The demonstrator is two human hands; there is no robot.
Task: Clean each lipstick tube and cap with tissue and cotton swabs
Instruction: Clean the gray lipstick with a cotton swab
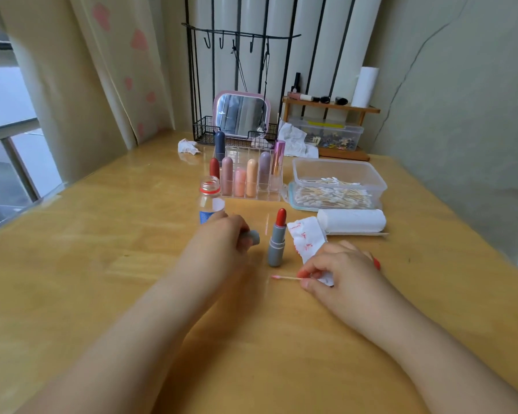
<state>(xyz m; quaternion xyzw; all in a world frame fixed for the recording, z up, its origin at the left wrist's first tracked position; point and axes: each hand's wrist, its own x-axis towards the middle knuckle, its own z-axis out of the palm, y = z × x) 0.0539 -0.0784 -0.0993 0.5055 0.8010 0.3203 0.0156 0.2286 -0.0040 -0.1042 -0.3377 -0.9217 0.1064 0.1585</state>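
Holding the grey cap (252, 237) in our left hand (222, 234), fingers curled round it, just left of the open lipstick (277, 239). That lipstick stands upright on the bench (102, 234), red bullet exposed, grey tube. Our right hand (338, 270) pinches a cotton swab (284, 277) at one end; its free tip looks pink, so it's likely used. The same hand rests on a strip of tissue (307, 237) marked with red smears, torn from the roll (352, 221) lying behind it.

Progress, as a judgement: this one lipstick is mid-clean, tube probably wiped, cap probably next. Seven more capped lipsticks sit in or beside the clear organiser (251, 177); we can't tell whether those are done or waiting. Box of fresh swabs (335, 194) is well stocked, near the roll. Crumpled tissue (188, 146) at the back of the bench hints at earlier wiping.
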